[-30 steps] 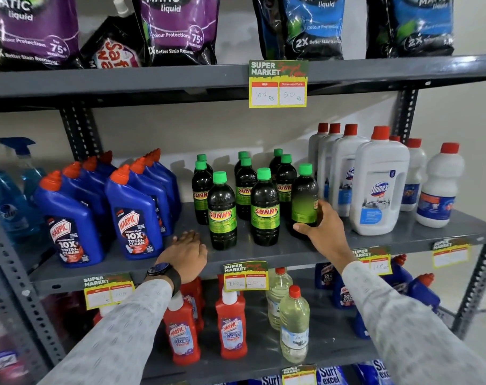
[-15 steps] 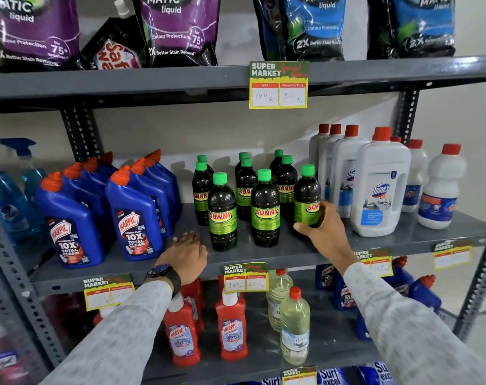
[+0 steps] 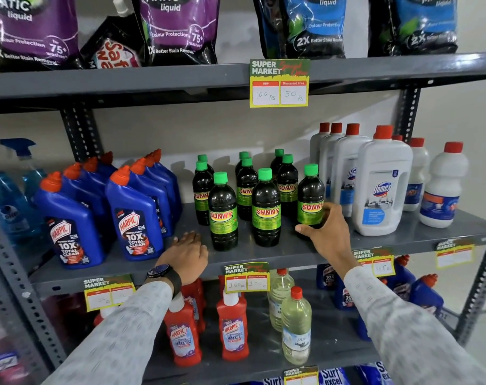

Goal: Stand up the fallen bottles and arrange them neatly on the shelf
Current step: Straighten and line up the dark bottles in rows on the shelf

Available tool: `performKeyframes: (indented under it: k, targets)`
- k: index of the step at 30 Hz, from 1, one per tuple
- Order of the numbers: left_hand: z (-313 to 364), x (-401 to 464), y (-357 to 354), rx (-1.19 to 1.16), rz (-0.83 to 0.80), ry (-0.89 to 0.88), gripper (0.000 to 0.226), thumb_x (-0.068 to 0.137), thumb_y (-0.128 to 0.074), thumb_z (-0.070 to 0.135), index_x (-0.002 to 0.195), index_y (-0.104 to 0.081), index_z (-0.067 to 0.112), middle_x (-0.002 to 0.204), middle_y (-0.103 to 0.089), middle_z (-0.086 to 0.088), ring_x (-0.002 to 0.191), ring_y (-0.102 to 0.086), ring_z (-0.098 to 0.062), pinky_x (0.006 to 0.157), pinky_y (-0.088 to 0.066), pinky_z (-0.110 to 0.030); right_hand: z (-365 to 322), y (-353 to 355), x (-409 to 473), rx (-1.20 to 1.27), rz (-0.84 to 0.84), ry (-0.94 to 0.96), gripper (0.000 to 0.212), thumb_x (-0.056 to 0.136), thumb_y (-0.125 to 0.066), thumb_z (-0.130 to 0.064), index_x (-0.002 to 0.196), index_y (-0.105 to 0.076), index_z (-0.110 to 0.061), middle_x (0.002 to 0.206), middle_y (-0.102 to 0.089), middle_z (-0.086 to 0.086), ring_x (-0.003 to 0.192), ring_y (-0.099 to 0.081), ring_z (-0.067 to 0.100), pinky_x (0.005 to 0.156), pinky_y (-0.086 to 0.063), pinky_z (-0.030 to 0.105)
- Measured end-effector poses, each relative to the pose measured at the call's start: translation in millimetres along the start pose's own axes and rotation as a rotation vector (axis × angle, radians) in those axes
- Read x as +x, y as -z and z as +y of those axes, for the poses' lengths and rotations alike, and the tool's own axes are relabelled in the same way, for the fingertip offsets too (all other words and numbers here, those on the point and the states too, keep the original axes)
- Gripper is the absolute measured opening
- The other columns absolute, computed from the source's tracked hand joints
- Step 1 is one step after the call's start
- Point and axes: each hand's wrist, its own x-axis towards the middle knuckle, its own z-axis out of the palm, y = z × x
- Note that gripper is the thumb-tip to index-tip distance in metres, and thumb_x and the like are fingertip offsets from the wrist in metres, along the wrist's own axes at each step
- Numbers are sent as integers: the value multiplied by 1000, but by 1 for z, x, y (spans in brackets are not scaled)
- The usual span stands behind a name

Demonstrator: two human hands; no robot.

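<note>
Several dark Sunny bottles with green caps stand upright in rows on the grey middle shelf [image 3: 291, 254]. My right hand [image 3: 323, 227] grips the lower part of the front right Sunny bottle [image 3: 310, 195], which stands upright with its label facing me. Two more front bottles, the middle Sunny bottle [image 3: 266, 209] and the left Sunny bottle [image 3: 223, 213], stand beside it. My left hand [image 3: 187, 252], with a watch on its wrist, rests flat on the shelf's front edge and holds nothing.
Blue Harpic bottles [image 3: 135, 218] crowd the shelf's left part, white Domex bottles [image 3: 382, 184] the right. Detergent pouches fill the top shelf. Red Harpic bottles [image 3: 232, 326] and pale yellow bottles [image 3: 296, 326] stand on the lower shelf. Price tags [image 3: 279, 83] hang from shelf edges.
My right hand has turned the front right Sunny bottle so that its label faces forward and has drawn it slightly toward the front. My left hand has stayed in place.
</note>
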Motion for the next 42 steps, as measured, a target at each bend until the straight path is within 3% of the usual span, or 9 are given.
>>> performKeyframes:
  k: [8, 12, 15, 19, 22, 27, 30, 35, 42]
  targets:
    - [6, -17, 11, -96, 108, -3, 61, 103, -28, 39, 158, -25, 11, 166, -26, -9, 154, -23, -22, 126, -18, -40, -6, 0, -13, 11, 73, 4, 91, 71, -91, -43, 144, -44, -20, 140, -52, 5, 124, -55, 24, 105, -48, 48]
    - [15, -30, 23, -444, 378, 44, 54, 98, -52, 38, 148, -49, 17, 150, -54, -7, 136, -53, -24, 112, -43, -38, -17, -2, -33, 59, 293, 61, 50, 83, -83, -34, 122, -56, -18, 115, -60, 3, 102, -59, 23, 93, -52, 50]
    - [26, -28, 32, -851, 368, 72, 64, 90, -68, 41, 147, -49, 22, 137, -64, 2, 120, -63, -13, 104, -50, -35, -31, -11, -42, 107, 128, 109, 30, 84, -83, -29, 105, -63, -21, 94, -67, -2, 88, -65, 19, 84, -57, 39]
    - [41, -18, 39, -1163, 110, 26, 104, 72, -89, 29, 157, -28, 27, 143, -53, 10, 126, -59, -11, 111, -44, -39, -44, -31, -42, 53, -209, 76, 75, 77, -90, -31, 140, -53, -16, 123, -61, -9, 113, -60, 12, 99, -51, 34]
    - [46, -11, 39, -1123, 124, 12, 81, 68, -92, 21, 135, -50, 32, 134, -62, 7, 118, -63, -9, 109, -47, -40, -46, -41, -38, 55, -272, 64, 89, 71, -94, -28, 145, -46, -17, 121, -59, -12, 116, -57, 10, 100, -47, 31]
    - [42, -9, 37, -1128, 172, -3, 76, 68, -91, 15, 134, -54, 28, 128, -67, 1, 115, -65, -13, 107, -50, -42, -46, -49, -31, 58, -276, 65, 70, 73, -93, -19, 131, -53, -16, 111, -67, -8, 106, -65, 14, 92, -51, 29]
    - [36, -11, 38, -1103, 198, -27, 66, 69, -90, 15, 121, -56, 38, 125, -68, 4, 116, -65, -13, 107, -50, -41, -47, -52, -27, 50, -316, 62, 66, 76, -90, -16, 131, -54, -14, 113, -71, -3, 104, -68, 16, 90, -54, 31]
    - [20, -15, 39, -1091, 198, -22, 72, 72, -88, 14, 136, -56, 21, 128, -68, -1, 120, -63, -17, 109, -48, -42, -50, -62, -27, 93, -398, 43, 67, 78, -89, -13, 134, -53, -16, 116, -71, -5, 108, -68, 15, 95, -53, 31]
    - [7, -18, 39, -1085, 215, -15, 74, 71, -89, 13, 137, -56, 23, 126, -69, 0, 118, -65, -16, 109, -48, -44, -53, -70, -30, 98, -431, 77, 63, 77, -90, -15, 128, -53, -22, 113, -70, -11, 106, -68, 11, 97, -55, 34]
